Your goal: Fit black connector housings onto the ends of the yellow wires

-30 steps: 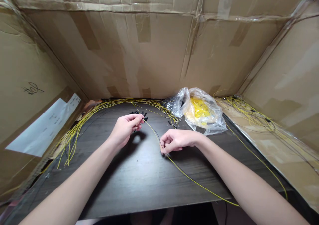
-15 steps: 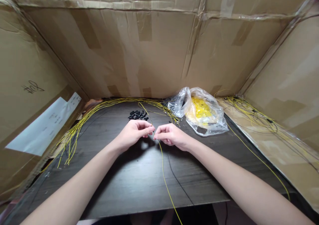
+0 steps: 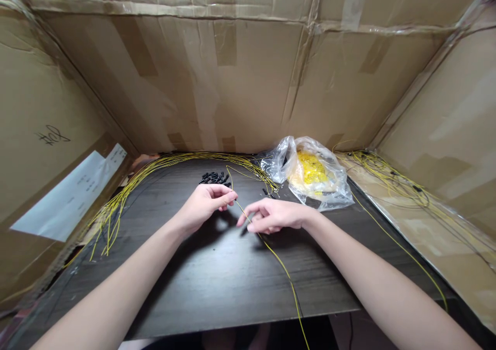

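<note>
The left hand [image 3: 205,206] is curled, its fingertips pinching a thin yellow wire [image 3: 279,263] that runs down across the dark table [image 3: 201,293], while the right hand [image 3: 277,217] hangs open with loosely parted fingers just beside that wire. A heap of small black pieces [image 3: 214,178] lies just beyond the left hand, near a long bundle of yellow wires [image 3: 116,217] and a clear plastic bag [image 3: 329,187] holding something yellow.
</note>
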`<state>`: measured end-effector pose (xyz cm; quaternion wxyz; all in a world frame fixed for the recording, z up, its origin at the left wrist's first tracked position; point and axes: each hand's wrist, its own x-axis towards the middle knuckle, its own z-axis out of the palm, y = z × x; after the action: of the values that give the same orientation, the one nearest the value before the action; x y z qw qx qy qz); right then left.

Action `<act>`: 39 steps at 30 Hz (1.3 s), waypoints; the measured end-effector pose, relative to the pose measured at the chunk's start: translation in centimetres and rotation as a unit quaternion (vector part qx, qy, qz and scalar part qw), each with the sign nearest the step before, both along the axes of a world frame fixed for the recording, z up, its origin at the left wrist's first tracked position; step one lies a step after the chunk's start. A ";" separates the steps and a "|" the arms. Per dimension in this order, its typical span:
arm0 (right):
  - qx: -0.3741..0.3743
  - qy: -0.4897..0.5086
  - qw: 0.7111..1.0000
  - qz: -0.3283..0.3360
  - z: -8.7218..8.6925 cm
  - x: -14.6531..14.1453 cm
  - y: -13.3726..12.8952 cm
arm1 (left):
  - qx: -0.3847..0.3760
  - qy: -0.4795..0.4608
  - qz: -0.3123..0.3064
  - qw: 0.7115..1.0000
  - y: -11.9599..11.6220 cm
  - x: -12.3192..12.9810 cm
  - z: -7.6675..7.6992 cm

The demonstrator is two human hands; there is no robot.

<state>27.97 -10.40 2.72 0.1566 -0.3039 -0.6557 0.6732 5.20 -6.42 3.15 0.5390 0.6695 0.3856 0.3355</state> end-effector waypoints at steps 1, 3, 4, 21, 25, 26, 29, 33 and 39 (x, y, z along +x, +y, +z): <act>0.002 0.026 0.999 -0.043 0.0 -0.2 0.0 | 0.000 0.006 -0.010 1.000 -0.1 0.1 0.1; 0.000 0.067 0.991 -0.117 -0.4 -0.8 0.1 | 0.002 0.018 -0.027 0.999 -0.3 0.2 0.1; -0.002 0.078 0.987 -0.140 -0.7 -1.1 0.2 | 0.004 0.024 -0.034 0.999 -0.4 0.2 0.1; -0.036 -0.038 0.994 0.095 -1.8 -0.5 0.2 | -0.004 0.003 0.023 1.000 -0.2 0.5 -0.1; -0.045 0.015 0.998 0.028 -1.3 -0.6 0.1 | -0.004 0.017 -0.004 1.000 -0.3 0.4 0.0; -0.050 0.038 0.998 -0.013 -1.2 -0.8 0.1 | -0.003 0.024 -0.014 1.000 -0.4 0.4 0.1; -0.060 0.102 0.987 -0.113 -1.4 -1.3 0.2 | 0.001 0.043 -0.044 0.998 -0.5 0.4 0.0; -0.059 0.131 0.980 -0.139 -2.1 -1.7 0.5 | 0.006 0.047 -0.038 0.998 -0.5 0.4 -0.1; -0.038 0.050 0.996 -0.066 -2.0 -1.2 0.4 | 0.009 0.011 0.015 1.000 -0.4 0.5 0.0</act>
<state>26.77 -9.96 0.75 0.2219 -0.3184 -0.5997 0.6998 5.68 -6.78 3.12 0.5236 0.6721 0.3984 0.3397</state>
